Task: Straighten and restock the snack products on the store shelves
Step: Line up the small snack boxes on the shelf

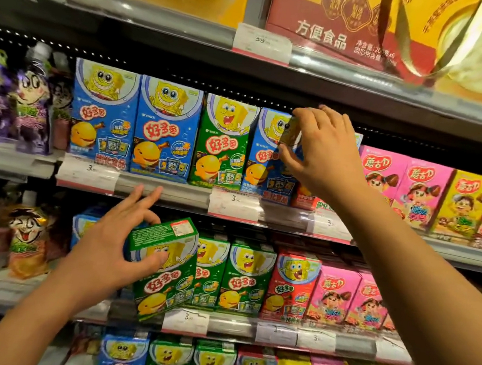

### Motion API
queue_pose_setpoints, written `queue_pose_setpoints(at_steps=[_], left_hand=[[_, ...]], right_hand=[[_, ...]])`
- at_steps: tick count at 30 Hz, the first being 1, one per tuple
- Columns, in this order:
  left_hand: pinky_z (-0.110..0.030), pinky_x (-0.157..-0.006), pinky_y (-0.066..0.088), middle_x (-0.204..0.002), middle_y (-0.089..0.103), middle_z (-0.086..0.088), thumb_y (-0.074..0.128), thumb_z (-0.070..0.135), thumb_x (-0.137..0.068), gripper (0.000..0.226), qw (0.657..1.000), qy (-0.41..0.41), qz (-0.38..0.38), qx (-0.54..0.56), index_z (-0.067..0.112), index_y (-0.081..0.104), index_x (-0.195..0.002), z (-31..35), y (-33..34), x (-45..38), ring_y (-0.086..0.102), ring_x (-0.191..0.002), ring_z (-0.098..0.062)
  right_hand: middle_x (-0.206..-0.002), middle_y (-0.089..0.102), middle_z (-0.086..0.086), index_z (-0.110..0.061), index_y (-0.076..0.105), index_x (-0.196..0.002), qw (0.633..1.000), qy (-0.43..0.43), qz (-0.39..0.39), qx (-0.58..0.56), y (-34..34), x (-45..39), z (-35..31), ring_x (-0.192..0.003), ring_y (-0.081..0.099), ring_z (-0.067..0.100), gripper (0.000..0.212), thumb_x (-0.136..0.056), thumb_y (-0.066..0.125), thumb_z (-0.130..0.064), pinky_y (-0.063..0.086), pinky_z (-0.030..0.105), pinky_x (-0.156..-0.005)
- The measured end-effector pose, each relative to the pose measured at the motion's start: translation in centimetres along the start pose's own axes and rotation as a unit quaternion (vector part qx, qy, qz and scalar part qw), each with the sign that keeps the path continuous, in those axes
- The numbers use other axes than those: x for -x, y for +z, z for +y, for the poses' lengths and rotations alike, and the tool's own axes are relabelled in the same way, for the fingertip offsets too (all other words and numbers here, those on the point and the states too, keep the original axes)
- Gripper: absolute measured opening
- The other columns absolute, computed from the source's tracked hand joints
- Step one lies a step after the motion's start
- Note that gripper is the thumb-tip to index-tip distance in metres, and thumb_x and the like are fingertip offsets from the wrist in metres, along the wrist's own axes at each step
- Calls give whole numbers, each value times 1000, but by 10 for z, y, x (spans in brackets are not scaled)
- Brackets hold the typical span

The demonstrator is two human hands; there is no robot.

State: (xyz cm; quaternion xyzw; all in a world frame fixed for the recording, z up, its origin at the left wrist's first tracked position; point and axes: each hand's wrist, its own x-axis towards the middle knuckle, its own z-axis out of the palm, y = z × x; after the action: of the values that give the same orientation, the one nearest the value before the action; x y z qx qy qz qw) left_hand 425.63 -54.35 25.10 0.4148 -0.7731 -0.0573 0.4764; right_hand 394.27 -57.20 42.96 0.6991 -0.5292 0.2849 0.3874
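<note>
My left hand (114, 243) grips a green cartoon snack box (165, 266), tilted and pulled forward from the middle shelf row, thumb across its front. My right hand (323, 152) is raised to the upper snack shelf and pinches the top right corner of a blue snack box (266, 158) standing at the right end of a row of blue and green boxes (165, 129). A red box (303, 199) shows partly below that hand, mostly hidden by it.
Pink and yellow boxes (428, 196) stand to the right on the upper shelf. Purple drink pouches (31, 101) fill the left. Green, red and pink boxes (291, 285) line the middle shelf; price tags (234, 204) run along the shelf rails. Large gift boxes (354, 24) sit on top.
</note>
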Motion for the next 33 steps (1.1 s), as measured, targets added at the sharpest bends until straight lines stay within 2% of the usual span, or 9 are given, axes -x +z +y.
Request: queue_pose_setpoints(at_steps=[6, 10, 15, 20, 23, 25, 28, 30, 33], left_hand=[[-38, -114, 25, -153, 19, 46, 60, 70, -69, 52, 1000, 2, 4, -6, 33, 58, -104, 3, 0, 0, 6, -148, 14], [-41, -117, 26, -152, 15, 49, 59, 71, -68, 53, 1000, 0, 3, -11, 33, 58, -105, 5, 1, 1, 4, -147, 15], [-40, -118, 24, -153, 12, 49, 59, 70, -70, 50, 1000, 4, 3, -22, 35, 57, -105, 4, 1, 1, 3, -148, 14], [-41, -118, 19, -158, 13, 40, 58, 69, -72, 45, 997, 24, -9, -67, 37, 53, -103, 2, 3, 1, -1, -150, 11], [-40, -118, 20, -160, 16, 35, 60, 70, -72, 44, 998, 9, -9, -56, 39, 53, -103, 0, -3, 7, 1, -151, 8], [-39, -119, 18, -163, 18, 27, 59, 72, -73, 46, 998, 0, -1, -70, 40, 54, -105, -6, -8, 20, 3, -153, 2], [-41, -122, 16, -166, 20, 16, 59, 74, -74, 49, 993, 0, -24, -114, 41, 56, -109, -28, -8, 52, 6, -156, -9], [-45, -121, 19, -166, 18, 18, 59, 77, -74, 51, 991, -12, -57, -120, 45, 55, -113, -50, -6, 79, 7, -156, -11], [-42, -118, 18, -166, 12, 21, 53, 84, -72, 60, 984, -57, -107, -132, 47, 56, -120, -84, -9, 116, -2, -154, -4]], right_hand=[[-131, 62, 6, -16, 52, -135, 999, -25, 35, -25, -14, 8, 0, -125, 53, 32, 53, -91, 66, -42, 32, 53, -115], [-128, 63, 7, -16, 54, -133, 997, -41, 43, -58, -20, 11, 2, -113, 56, 30, 50, -91, 68, -38, 44, 45, -97], [-122, 60, 3, -20, 57, -122, 992, -40, 50, -107, -28, 14, 8, -109, 55, 26, 44, -85, 76, -36, 45, 38, -84], [-117, 59, 5, -20, 61, -121, 980, -87, 35, -176, -52, 21, 15, -99, 60, 25, 52, -75, 84, -27, 54, 51, -84], [-121, 57, 8, -18, 61, -131, 976, -82, 62, -193, -67, 36, 18, -103, 59, 22, 60, -77, 85, -24, 55, 49, -88], [-122, 56, 8, -18, 62, -133, 969, -78, 69, -223, -77, 50, 13, -105, 58, 20, 59, -79, 83, -26, 56, 39, -87], [-120, 55, 5, -19, 62, -130, 951, -78, 40, -297, -77, 80, -7, -106, 56, 12, 56, -79, 83, -27, 55, 22, -84], [-119, 56, 0, -23, 61, -128, 936, -90, -11, -341, -63, 102, -26, -109, 58, 8, 54, -81, 85, -31, 57, 23, -81], [-116, 57, -3, -22, 63, -125, 910, -99, -101, -391, -24, 138, -61, -109, 61, 12, 49, -80, 79, -35, 56, 22, -80]])
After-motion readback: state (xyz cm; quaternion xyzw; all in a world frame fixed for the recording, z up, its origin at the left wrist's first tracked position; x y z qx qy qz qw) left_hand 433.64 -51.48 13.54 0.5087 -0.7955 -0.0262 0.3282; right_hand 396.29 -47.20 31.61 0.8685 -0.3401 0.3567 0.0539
